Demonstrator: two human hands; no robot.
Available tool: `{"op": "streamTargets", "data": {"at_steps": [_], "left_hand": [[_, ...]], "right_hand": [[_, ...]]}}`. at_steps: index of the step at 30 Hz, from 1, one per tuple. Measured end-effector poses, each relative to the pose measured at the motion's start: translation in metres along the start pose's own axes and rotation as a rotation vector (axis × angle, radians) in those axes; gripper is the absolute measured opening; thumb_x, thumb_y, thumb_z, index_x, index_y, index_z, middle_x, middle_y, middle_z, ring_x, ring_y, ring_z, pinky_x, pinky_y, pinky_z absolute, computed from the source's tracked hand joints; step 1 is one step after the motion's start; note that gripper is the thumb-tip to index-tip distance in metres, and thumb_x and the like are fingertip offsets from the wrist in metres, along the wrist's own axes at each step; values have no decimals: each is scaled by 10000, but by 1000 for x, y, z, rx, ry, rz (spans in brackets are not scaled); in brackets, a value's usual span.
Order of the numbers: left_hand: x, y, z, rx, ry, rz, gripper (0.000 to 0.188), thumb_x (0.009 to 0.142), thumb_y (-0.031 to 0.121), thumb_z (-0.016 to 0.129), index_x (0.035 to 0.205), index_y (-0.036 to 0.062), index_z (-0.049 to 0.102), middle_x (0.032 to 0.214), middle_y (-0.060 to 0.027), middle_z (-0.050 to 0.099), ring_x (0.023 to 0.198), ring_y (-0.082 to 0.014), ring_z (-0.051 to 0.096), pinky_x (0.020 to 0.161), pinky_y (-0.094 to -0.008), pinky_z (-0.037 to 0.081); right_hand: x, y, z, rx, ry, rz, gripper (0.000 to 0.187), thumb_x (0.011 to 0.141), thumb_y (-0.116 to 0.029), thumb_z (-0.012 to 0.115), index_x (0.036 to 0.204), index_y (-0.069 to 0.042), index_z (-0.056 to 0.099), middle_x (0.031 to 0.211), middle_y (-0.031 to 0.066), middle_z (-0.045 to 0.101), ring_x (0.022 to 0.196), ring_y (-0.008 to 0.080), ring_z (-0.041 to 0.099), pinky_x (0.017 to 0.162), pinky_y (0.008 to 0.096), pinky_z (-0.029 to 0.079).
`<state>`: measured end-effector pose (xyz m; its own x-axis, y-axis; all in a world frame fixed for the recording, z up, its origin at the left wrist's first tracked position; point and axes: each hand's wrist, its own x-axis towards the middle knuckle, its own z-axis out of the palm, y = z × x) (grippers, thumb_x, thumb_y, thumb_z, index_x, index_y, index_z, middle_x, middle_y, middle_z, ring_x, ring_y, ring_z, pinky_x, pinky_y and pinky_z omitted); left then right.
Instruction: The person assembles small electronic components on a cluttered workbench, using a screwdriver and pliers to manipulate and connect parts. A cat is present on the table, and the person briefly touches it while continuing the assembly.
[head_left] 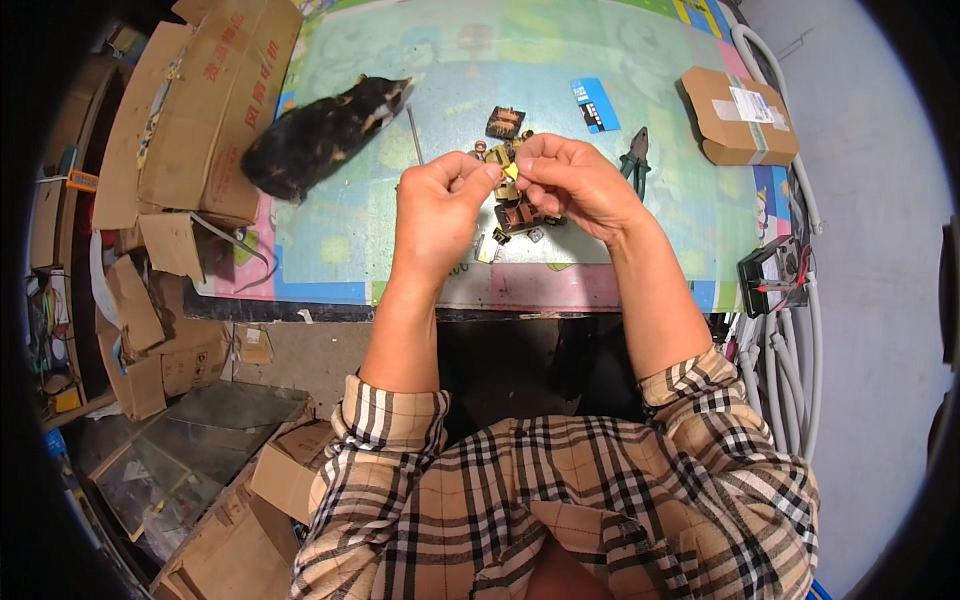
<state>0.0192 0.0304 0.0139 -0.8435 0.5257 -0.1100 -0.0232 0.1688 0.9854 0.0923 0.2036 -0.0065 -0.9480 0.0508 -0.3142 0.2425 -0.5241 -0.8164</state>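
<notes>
We see the right hand (588, 188) pinching a small yellow piece (511, 171) over a cluster of electrical parts (517, 216). At its nine o'clock is the left hand (438, 208), fingers drawn in; whether it grips anything we cannot tell. Pliers (640, 160) lie at three o'clock.

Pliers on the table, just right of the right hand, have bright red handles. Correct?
Not red: the head view shows the pliers with dark green handles. They do lie on the table, just right of the right hand.
</notes>
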Motion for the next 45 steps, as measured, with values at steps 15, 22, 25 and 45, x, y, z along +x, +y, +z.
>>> {"op": "streamTargets", "data": {"at_steps": [15, 22, 25, 45], "left_hand": [[6, 2, -19, -81, 78, 24, 182, 867, 152, 676, 741, 23, 648, 582, 68, 491, 502, -15, 325, 461, -203, 225], [7, 6, -27, -131, 139, 26, 172, 864, 161, 683, 755, 32, 650, 623, 38, 549, 500, -24, 347, 467, -207, 253], [8, 7, -39, -143, 133, 9, 175, 859, 166, 690, 759, 27, 650, 684, -1, 613, 506, -27, 364, 478, -207, 271], [5, 7, -53, -503, -115, -162, 204, 929, 200, 596, 801, 41, 594, 592, 22, 493, 472, -54, 347, 470, -204, 278]], "right_hand": [[0, 6, -2, 133, -186, 147, 267, 973, -224, 522, 1042, 25, 590, 928, 101, 633, 762, 138, 625, 592, 219, 510], [1, 8, -7, 82, -207, 147, 221, 909, -151, 626, 1037, 29, 628, 859, 38, 643, 694, 64, 602, 555, 183, 511], [2, 3, -9, 165, -71, 114, 210, 888, -101, 643, 1053, 28, 627, 849, 29, 645, 699, 64, 609, 609, 187, 552], [-2, -9, -28, 58, 147, -29, 120, 866, -83, 658, 945, -17, 596, 808, 43, 635, 693, 85, 619, 603, 190, 530]]}}
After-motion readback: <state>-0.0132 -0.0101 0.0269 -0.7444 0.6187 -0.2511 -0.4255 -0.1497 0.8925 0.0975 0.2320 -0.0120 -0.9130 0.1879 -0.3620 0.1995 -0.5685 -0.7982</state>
